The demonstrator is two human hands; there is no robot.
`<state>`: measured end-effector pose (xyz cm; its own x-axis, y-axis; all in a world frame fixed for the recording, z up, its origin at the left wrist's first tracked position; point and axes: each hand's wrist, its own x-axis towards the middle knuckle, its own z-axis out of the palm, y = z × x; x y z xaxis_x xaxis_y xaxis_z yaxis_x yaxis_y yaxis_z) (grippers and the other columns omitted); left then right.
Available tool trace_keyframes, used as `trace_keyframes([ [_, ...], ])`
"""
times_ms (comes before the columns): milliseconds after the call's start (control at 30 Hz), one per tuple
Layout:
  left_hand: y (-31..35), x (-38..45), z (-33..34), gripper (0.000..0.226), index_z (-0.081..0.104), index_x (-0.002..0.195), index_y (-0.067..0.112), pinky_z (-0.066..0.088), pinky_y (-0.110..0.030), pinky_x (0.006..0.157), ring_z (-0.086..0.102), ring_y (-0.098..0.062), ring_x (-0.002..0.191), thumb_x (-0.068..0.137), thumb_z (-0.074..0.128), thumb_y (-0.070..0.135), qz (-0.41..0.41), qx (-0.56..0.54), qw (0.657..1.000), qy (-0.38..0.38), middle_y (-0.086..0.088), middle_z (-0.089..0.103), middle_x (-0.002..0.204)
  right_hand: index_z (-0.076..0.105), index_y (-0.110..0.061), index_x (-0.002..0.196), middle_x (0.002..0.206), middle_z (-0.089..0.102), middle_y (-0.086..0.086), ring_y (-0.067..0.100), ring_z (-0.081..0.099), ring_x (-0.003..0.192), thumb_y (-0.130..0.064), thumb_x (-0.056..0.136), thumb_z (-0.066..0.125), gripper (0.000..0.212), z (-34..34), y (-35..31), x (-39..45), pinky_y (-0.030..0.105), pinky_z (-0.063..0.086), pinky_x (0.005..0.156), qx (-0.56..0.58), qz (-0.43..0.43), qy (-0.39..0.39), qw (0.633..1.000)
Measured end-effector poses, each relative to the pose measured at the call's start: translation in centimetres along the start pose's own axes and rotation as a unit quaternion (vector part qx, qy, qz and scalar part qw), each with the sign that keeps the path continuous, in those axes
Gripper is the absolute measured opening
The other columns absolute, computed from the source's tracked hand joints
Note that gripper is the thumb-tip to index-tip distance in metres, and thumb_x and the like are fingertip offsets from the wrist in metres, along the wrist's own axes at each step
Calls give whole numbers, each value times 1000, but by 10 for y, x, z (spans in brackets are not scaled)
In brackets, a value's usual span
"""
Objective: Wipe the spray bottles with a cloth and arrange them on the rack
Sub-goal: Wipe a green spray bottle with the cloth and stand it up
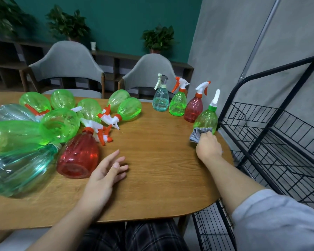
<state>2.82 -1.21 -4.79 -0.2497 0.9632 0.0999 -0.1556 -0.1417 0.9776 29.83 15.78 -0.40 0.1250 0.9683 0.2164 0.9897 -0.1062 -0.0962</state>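
Observation:
Several spray bottles lie on their sides at the left of the wooden table [152,178], mostly green, with a red one [78,156] nearest me. A row stands upright at the right: a pale blue bottle [160,99], a green bottle [178,103], a red bottle [193,109] and a green bottle [207,118] by the table's right edge. My right hand [208,145] grips a grey cloth [198,134] against the base of that last green bottle. My left hand [107,173] hovers open over the table beside the lying red bottle.
A black wire rack [272,142] with empty basket shelves stands right of the table. Two grey chairs [65,64] sit behind the table. Dark shelving with potted plants lines the green back wall.

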Motion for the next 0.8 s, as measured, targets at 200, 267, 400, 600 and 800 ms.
trace_keyframes([
  [200, -1, 0, -1, 33, 53, 127, 26, 57, -21, 83, 69, -19, 103, 100, 44, 9, 2, -12, 1000, 1, -4, 65, 122, 49, -7, 129, 129, 42, 10, 26, 40, 121, 0, 89, 41, 41, 6, -3, 17, 39, 42, 92, -10, -35, -8, 999],
  [267, -1, -1, -1, 34, 53, 128, 25, 57, -21, 82, 70, -20, 102, 100, 44, 8, 2, -19, 1000, 3, -5, 65, 122, 49, -7, 129, 127, 43, 8, 26, 41, 118, 0, 89, 41, 41, 10, -3, 22, 38, 42, 90, -16, -64, -8, 998],
  [400, -2, 1, -1, 35, 53, 130, 24, 58, -21, 80, 69, -22, 103, 100, 44, 7, 1, -22, 1000, 8, -5, 66, 121, 46, -9, 132, 128, 44, 7, 26, 42, 119, -1, 89, 42, 44, 13, -2, 32, 39, 43, 91, -12, -52, -11, 999],
  [600, -4, 1, -1, 35, 56, 123, 29, 57, -20, 77, 70, -22, 101, 99, 45, 7, 0, -33, 999, 18, -2, 68, 119, 43, -9, 136, 136, 42, 9, 27, 42, 125, -4, 91, 44, 45, 12, -3, 42, 40, 42, 96, -22, -17, -52, 998],
  [800, -2, 1, 0, 35, 55, 124, 27, 58, -20, 77, 70, -22, 102, 99, 44, 6, -5, -37, 999, 17, -4, 67, 119, 20, -9, 151, 159, 18, 5, 22, 17, 145, -5, 94, 37, 59, 13, 5, 50, 43, 27, 113, 1, -5, -130, 992],
])
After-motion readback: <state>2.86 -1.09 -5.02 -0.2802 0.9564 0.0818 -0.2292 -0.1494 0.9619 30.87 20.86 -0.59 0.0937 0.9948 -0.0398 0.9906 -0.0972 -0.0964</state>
